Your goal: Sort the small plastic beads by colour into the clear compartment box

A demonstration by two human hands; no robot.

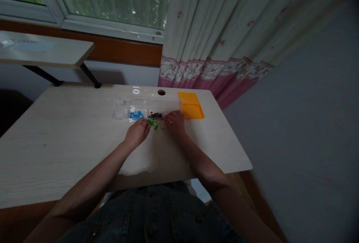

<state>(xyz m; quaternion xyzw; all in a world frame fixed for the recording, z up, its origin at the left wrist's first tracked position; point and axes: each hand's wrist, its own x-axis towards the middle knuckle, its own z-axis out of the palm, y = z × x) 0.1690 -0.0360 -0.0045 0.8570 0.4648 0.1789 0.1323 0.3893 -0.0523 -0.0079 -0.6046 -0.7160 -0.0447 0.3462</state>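
Note:
My left hand point(137, 132) rests at the left of a small loose pile of green pieces point(153, 123) and pale yellow pieces point(159, 127) on the table. Its fingers are bent together, and whatever they pinch is too small to name. My right hand point(175, 122) lies at the front right of a clear plastic compartment box point(121, 114), its fingers curled down by the box edge; their tips are partly hidden. One compartment holds blue pieces point(136, 114), and the compartment to its right holds dark brown pieces point(156, 115). My right hand covers part of the rightmost compartment.
A yellow tray point(193, 111) lies just right of the box. Behind is a round cable hole point(161, 92) in the wooden table point(70, 134). A raised shelf point(64, 54) stands at the left back. Curtains point(213, 48) and a wall bound the right side.

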